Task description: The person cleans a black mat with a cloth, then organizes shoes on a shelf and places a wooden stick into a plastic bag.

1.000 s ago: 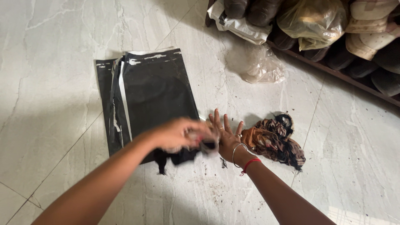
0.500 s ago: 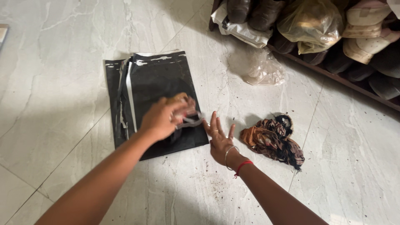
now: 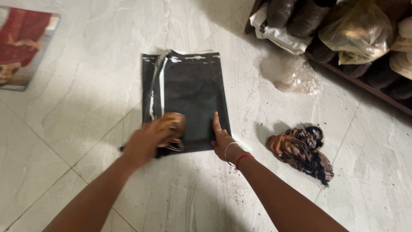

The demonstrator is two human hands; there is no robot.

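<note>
Your left hand (image 3: 148,139) is clenched around a small brownish bundle (image 3: 172,122), blurred, pressed onto the near edge of the black plastic bags (image 3: 189,92) lying flat on the floor (image 3: 77,107). Just right of that grip, your right hand (image 3: 221,139) rests open, fingers flat on the bags' corner. Farther right lies a crumpled patterned cloth (image 3: 300,150); beyond it, a clear plastic bag (image 3: 294,77).
</note>
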